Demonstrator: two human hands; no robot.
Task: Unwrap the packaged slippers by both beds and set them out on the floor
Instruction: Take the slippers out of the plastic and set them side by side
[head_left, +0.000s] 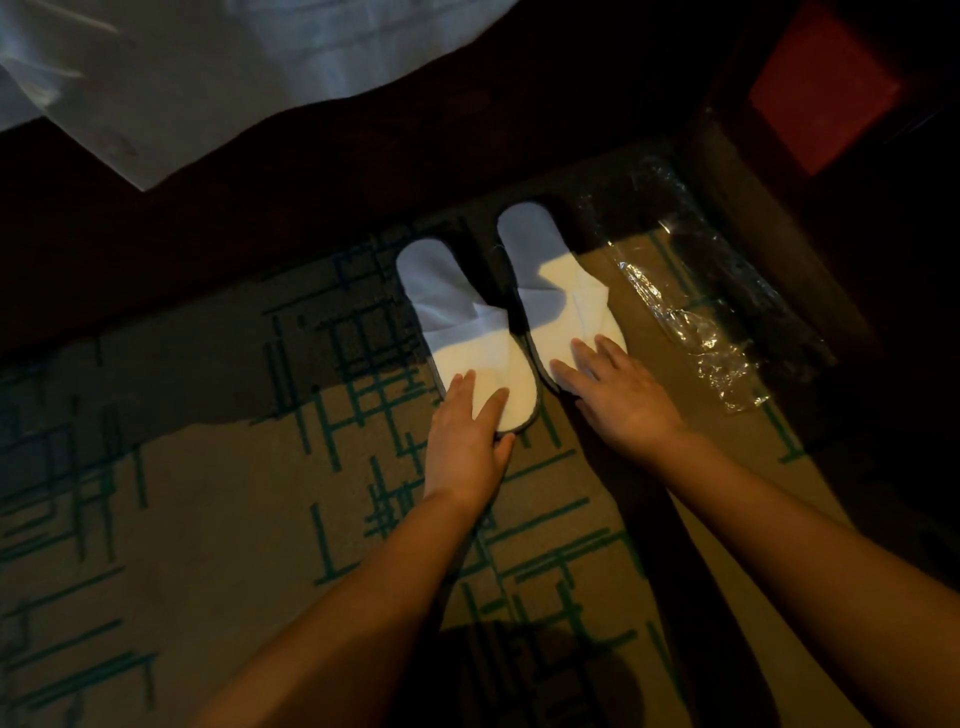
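Two white slippers lie side by side on the carpet, toes pointing at the bed. My left hand (467, 436) holds the heel of the left slipper (457, 322), fingers on top and thumb under its edge. My right hand (618, 389) rests flat on the heel end of the right slipper (556, 291), fingers spread. The empty clear plastic wrapper (696, 306) lies crumpled on the floor just right of the slippers.
A bed with white sheets (171, 83) and a dark frame (260, 208) runs along the top. Dark wooden furniture (779, 234) with a red panel (826, 88) stands at the right. The patterned beige and green carpet (218, 493) covers the floor.
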